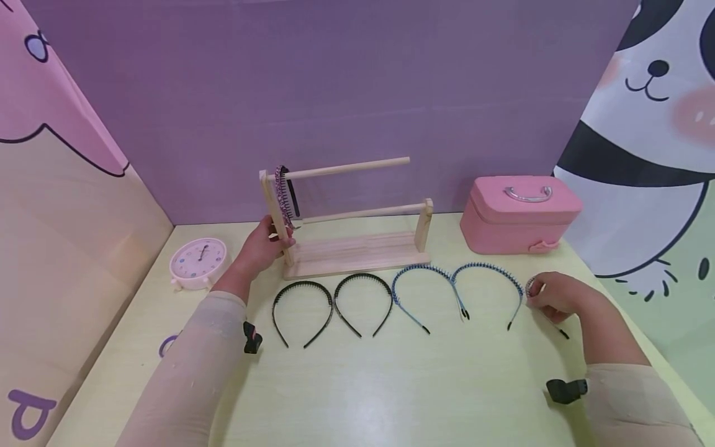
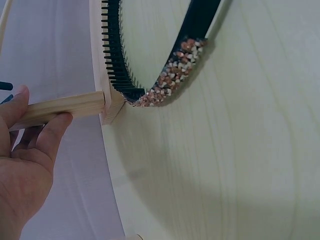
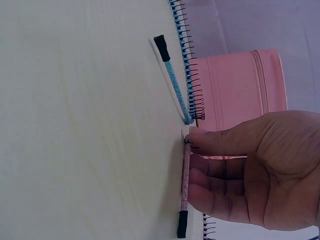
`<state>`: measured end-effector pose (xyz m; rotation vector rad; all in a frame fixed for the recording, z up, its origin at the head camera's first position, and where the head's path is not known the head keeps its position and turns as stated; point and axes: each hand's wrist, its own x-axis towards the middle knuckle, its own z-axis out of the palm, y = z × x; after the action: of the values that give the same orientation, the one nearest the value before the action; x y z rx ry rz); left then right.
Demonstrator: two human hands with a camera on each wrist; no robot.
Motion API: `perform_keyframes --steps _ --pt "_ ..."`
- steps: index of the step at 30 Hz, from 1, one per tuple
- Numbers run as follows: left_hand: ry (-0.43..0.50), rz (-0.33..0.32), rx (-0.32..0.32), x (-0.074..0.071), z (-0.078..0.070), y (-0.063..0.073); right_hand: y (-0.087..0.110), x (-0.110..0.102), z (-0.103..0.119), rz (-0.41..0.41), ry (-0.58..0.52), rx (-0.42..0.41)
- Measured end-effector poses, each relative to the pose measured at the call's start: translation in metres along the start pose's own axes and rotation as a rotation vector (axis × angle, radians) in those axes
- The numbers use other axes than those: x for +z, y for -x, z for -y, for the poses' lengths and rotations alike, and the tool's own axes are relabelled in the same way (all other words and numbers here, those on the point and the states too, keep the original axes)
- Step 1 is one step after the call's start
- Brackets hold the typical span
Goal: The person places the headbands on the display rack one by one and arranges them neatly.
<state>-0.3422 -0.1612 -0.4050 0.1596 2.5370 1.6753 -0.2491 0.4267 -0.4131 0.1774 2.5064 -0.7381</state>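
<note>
My left hand (image 1: 262, 248) grips the left upright (image 1: 274, 211) of a wooden rack with two rods. Near that upright, toothed hairbands (image 1: 283, 195) with a pinkish pattern hang from the upper rod. At the right end of a row on the table, my right hand (image 1: 558, 294) pinches a pink glittery hairband (image 3: 185, 180) with a black tip; the hand hides part of it. Left of it lie two blue hairbands (image 1: 487, 265) with looped teeth. Farther left are two black hairbands (image 1: 302, 284). In the left wrist view, a black hairband (image 2: 175, 72) has pinkish stones.
Behind the right hand stands a pink case (image 1: 519, 214) with a silver handle. A pink clock (image 1: 198, 261) sits left of the rack. The rack's base (image 1: 357, 251) lies behind the row of hairbands. A purple backdrop (image 1: 346, 93) rises at the table's far edge.
</note>
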Motion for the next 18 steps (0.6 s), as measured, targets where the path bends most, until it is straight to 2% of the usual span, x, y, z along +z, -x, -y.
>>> perform_keyframes --steps 6,18 --pt "0.004 -0.002 0.001 0.001 -0.001 0.001 0.008 -0.005 0.001 -0.005 -0.005 -0.001" --pt "0.005 -0.005 0.005 0.002 0.000 0.001 0.033 -0.021 0.012 -0.071 -0.080 -0.108"
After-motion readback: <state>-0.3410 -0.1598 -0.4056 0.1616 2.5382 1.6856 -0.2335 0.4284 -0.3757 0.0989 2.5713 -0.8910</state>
